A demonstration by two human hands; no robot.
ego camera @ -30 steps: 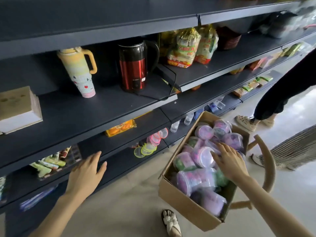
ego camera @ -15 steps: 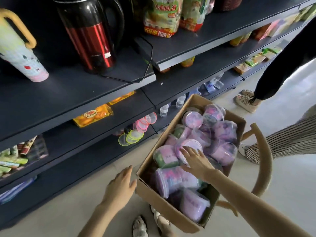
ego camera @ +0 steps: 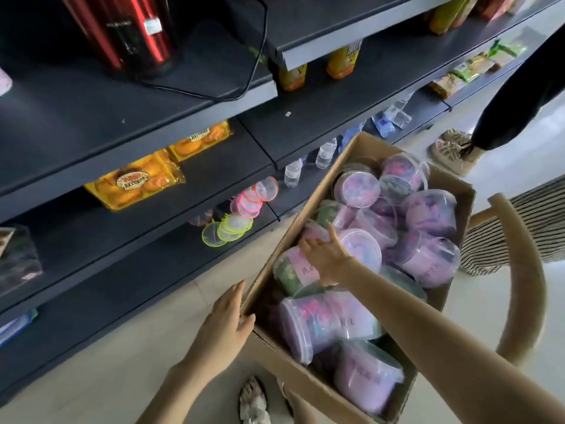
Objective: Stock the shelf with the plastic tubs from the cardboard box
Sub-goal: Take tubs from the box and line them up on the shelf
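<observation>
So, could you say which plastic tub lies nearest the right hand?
The clear green-filled tub with a pink label, beneath the right hand; most others look purple.

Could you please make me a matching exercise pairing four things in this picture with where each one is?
Things:
1. left hand
2. right hand
3. red kettle
4. yellow cake pack

Places:
A. on the plastic tubs
B. on the upper shelf, near a black cord
C. against the cardboard box edge
D. on the middle shelf

Pairs: 1-C, 2-A, 3-B, 4-D
</observation>
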